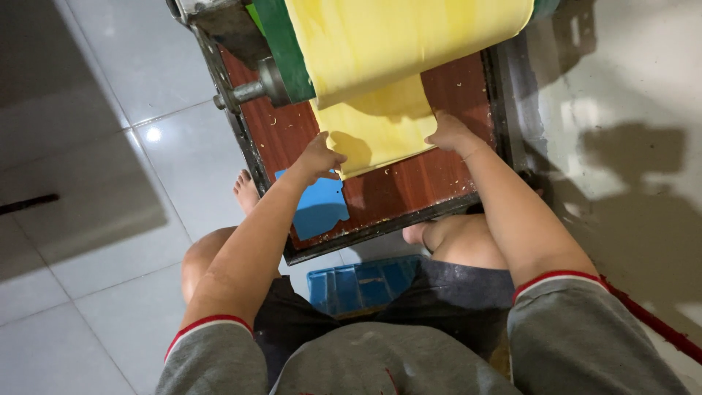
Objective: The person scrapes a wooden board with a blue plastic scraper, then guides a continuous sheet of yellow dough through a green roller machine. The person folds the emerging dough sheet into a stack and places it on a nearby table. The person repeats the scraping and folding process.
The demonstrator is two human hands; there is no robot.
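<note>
head view: yellow dough sheet (376, 132) lies between both hands' fingers (327, 157).

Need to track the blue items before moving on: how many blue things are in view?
2. A blue card lies on the wooden tray by the left hand; a blue crate sits on the floor under the tray's edge. Others may be hidden beneath.
</note>
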